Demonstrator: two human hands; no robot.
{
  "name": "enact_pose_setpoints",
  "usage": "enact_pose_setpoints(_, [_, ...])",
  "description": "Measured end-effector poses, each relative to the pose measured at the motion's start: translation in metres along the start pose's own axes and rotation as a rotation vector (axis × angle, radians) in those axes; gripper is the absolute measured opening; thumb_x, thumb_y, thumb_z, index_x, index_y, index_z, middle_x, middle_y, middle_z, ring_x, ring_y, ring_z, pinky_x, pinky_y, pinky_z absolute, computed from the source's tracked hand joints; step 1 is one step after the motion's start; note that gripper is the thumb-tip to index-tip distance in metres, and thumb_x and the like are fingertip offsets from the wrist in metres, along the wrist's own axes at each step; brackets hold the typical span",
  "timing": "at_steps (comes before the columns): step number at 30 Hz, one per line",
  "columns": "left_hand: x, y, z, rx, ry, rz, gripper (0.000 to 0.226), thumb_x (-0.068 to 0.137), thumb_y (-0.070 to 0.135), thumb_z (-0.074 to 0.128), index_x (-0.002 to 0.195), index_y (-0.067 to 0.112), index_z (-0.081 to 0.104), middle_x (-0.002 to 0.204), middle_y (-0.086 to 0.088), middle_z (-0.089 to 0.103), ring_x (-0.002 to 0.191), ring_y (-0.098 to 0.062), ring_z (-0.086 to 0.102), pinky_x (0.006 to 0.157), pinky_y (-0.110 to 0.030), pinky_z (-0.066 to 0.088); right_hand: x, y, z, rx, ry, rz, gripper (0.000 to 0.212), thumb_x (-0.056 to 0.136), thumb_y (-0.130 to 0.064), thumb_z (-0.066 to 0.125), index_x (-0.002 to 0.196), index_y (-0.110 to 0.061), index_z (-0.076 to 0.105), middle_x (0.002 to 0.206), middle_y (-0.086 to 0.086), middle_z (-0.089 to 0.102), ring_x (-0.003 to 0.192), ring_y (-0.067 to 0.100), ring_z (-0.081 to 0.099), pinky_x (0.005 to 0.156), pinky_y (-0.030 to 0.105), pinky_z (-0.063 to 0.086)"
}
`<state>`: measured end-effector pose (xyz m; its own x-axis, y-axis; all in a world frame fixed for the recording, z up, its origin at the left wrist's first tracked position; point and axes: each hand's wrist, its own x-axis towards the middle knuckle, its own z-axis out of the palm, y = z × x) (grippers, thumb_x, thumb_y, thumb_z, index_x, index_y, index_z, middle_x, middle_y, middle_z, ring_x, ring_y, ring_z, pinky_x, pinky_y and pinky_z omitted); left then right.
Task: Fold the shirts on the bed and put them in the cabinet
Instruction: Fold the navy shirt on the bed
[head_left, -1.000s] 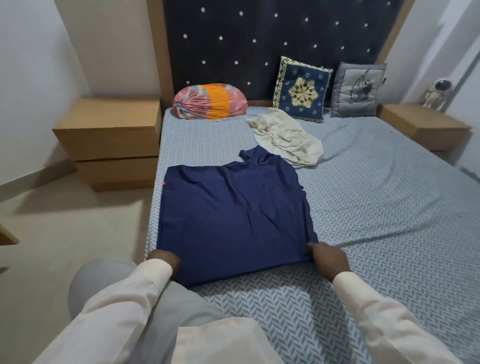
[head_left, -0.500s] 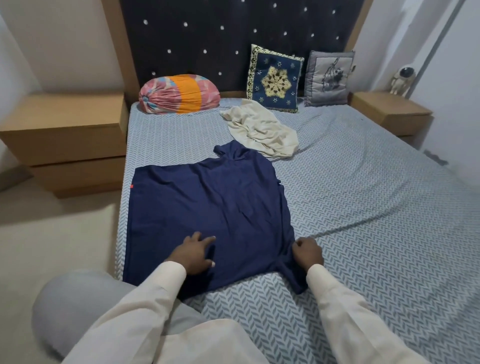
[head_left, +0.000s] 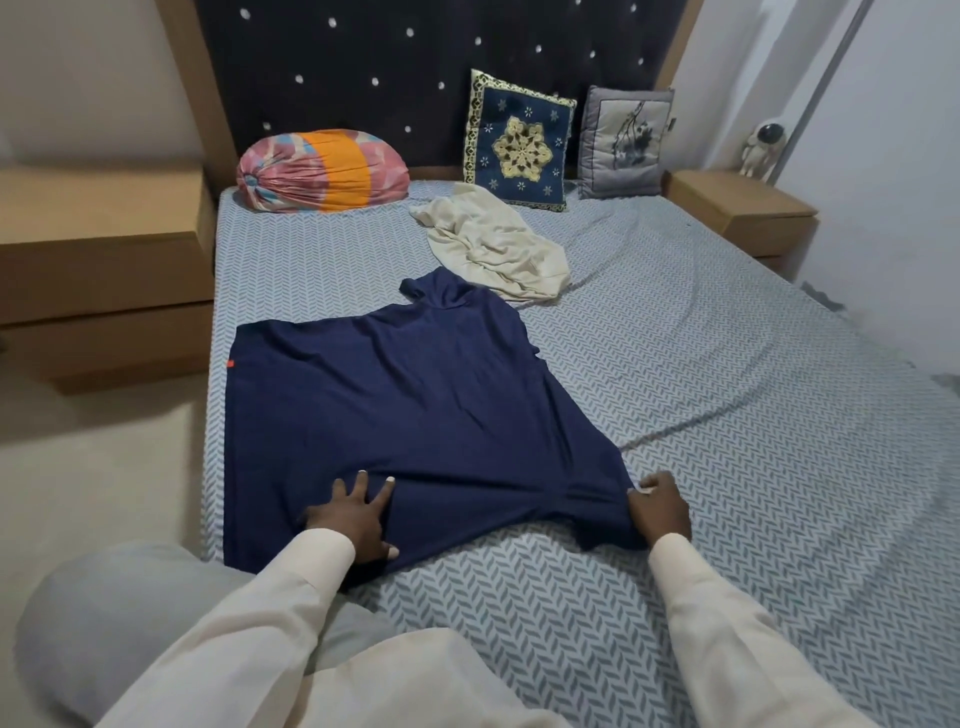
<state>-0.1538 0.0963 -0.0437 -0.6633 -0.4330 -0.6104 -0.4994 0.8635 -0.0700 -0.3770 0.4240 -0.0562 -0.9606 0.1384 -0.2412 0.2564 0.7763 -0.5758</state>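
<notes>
Navy fabric covers the near left part of the bed (head_left: 753, 415): a dark blue shirt (head_left: 415, 405) lies spread on the herringbone sheet, its collar end pointing toward the headboard (head_left: 415, 62) and a small orange tag (head_left: 230, 364) showing at its left edge. The person leans over it from the foot end, both arms in cream sleeves. The left hand (head_left: 353, 519) lies flat on the shirt near its closest edge, fingers splayed and pressing the cloth down. The right hand (head_left: 662, 512) is curled at the shirt's near right corner, gripping a bunch of the fabric, and tight creases run across the cloth between the two hands. Just past the collar, a cream shirt (head_left: 493, 247) sits crumpled on the sheet, apart from either hand and just beyond the blue one; whether the two touch I cannot tell. Against the headboard rest a pink and orange bolster (head_left: 322, 171) on the left, a blue embroidered cushion (head_left: 519, 143) in the middle and a grey cushion (head_left: 626, 140) beside it. A wooden bedside unit (head_left: 104, 249) stands on the left of the bed and another (head_left: 737, 208) on the right, with a small astronaut figure (head_left: 763, 148) on the right one. A knee in grey trousers (head_left: 130, 623) shows at the lower left, over the pale floor (head_left: 93, 467).
</notes>
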Motion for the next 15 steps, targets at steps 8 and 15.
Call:
enact_pose_setpoints(8, [-0.003,-0.003,0.009,-0.074,-0.150,-0.249,0.117,0.074,0.081,0.049,0.148,0.032,-0.028,0.158,-0.017,-0.025,0.141,-0.058,0.007,0.110,-0.064,0.026,0.016,-0.030,0.016,-0.096,0.081,-0.048,0.034,0.095,-0.030,0.046,0.122,-0.015,0.059,0.131,0.017,0.052,0.123,0.038,0.047,0.102,0.046,0.036])
enact_pose_setpoints(15, [0.002,0.000,-0.004,-0.194,-0.186,-0.365,0.134,0.062,0.090,0.050,0.153,0.019,-0.018,0.159,-0.027,-0.011,0.144,-0.045,0.021,0.114,-0.060,0.021,0.056,-0.054,0.028,-0.132,-0.057,-0.099,0.024,0.081,-0.036,0.059,0.097,-0.019,0.063,0.113,0.015,0.065,0.110,0.036,0.058,0.097,0.044,0.045])
